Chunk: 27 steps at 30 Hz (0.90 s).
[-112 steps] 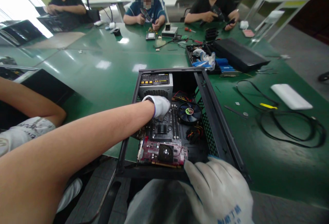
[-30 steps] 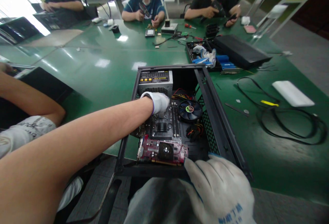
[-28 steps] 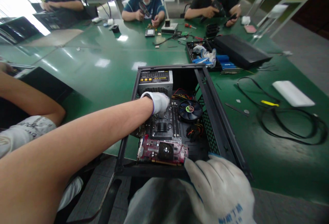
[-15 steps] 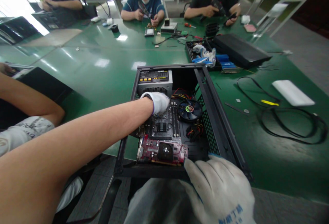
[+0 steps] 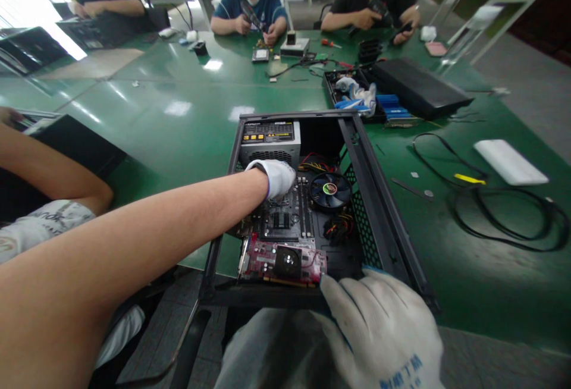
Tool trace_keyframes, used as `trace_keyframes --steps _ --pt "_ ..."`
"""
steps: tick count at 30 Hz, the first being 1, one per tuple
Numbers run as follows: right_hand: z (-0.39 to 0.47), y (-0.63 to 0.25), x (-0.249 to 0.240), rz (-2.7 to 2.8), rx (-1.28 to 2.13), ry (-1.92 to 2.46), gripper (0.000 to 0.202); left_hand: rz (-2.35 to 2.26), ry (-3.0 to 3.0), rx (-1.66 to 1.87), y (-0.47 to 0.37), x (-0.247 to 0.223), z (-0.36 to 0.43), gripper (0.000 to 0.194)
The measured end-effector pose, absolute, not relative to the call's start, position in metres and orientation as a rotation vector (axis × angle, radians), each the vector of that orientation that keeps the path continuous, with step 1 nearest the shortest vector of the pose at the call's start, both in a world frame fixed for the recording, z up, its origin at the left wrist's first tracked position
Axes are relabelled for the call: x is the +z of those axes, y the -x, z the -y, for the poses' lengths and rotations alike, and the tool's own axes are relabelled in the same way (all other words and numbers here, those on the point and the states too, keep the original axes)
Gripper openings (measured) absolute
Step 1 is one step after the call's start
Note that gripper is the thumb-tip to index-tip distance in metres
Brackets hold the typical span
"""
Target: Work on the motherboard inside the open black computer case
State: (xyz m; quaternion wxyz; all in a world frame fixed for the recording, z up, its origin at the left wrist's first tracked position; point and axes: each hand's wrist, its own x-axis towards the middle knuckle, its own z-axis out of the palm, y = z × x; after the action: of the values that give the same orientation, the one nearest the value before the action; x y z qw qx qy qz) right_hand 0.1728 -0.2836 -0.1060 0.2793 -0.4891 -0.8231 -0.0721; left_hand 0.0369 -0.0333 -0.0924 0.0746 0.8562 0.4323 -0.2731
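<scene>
An open black computer case (image 5: 250, 295) lies on its side at the table's near edge, its inside facing up. My left hand (image 5: 279, 178), in a white glove, is inside it over the motherboard (image 5: 285, 221), just below the power supply (image 5: 270, 139); its fingers are hidden from me. Over the near right edge of the case my right hand (image 5: 383, 323), gloved too, is closed around the frame. Close to its fingertips is a red graphics card (image 5: 307, 263). A round cooling fan (image 5: 331, 191) and bundled cables (image 5: 338, 226) sit right of the motherboard.
Right of the case lie a black cable (image 5: 491, 233), a white block (image 5: 510, 162) and a thin strip (image 5: 408, 187). Beyond it stands a tray with gloves (image 5: 357, 97). A neighbour's arm (image 5: 49, 163) is at the left; several people work across the table.
Both hands keep almost the same place on and in the case. The whole view has shifted very slightly.
</scene>
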Motion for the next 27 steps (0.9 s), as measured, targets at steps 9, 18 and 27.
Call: trace_keyframes --steps 9,18,27 --pt "0.2849 -0.1742 -0.1080 2.205 -0.196 1.317 0.022 -1.201 -2.624 -1.103 -0.0425 -0.0887 0.0369 0.059" --pt "0.2844 -0.1729 -0.1062 2.210 -0.188 1.336 0.023 -1.167 -2.609 -1.092 -0.0408 -0.0904 0.0366 0.058" --pt "0.2823 -0.1711 -0.1030 2.206 -0.217 1.337 0.022 -1.160 -2.636 -1.122 -0.0388 -0.0919 0.0341 0.060"
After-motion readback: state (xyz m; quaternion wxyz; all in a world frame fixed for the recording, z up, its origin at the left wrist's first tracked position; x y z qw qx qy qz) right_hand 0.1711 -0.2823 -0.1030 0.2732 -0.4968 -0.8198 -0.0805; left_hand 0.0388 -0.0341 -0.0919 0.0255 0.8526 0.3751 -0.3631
